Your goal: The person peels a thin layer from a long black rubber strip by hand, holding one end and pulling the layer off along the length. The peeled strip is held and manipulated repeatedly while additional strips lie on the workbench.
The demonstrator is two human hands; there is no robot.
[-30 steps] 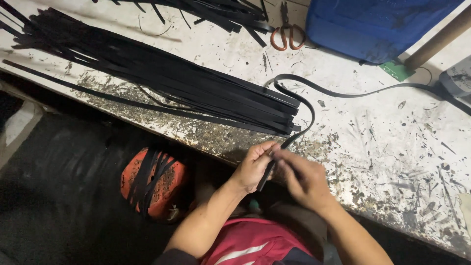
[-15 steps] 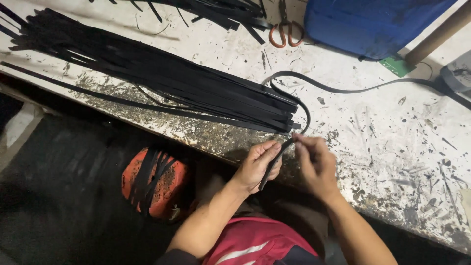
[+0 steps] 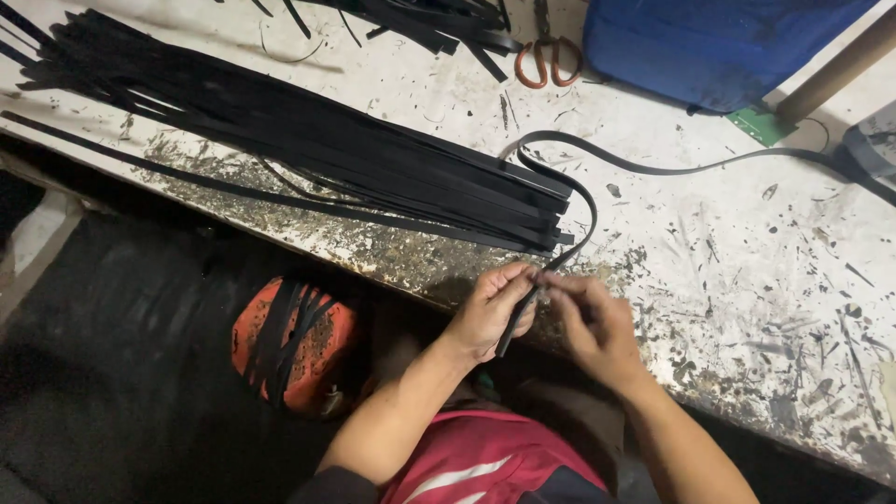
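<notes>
Head view: both hands work one end of a black strip at the table edge, left hand and right hand each pinching it. The strip curves away past the strip pile. The end seems to be getting folded or checked; a steady pinch matters.

A craft workshop: beyond the hands stretches a scarred, paint-flecked worktop heaped with long black cut strips. Farther off lie orange-handled scissors, and a strip-filled orange bin sits below the hands' left.
</notes>
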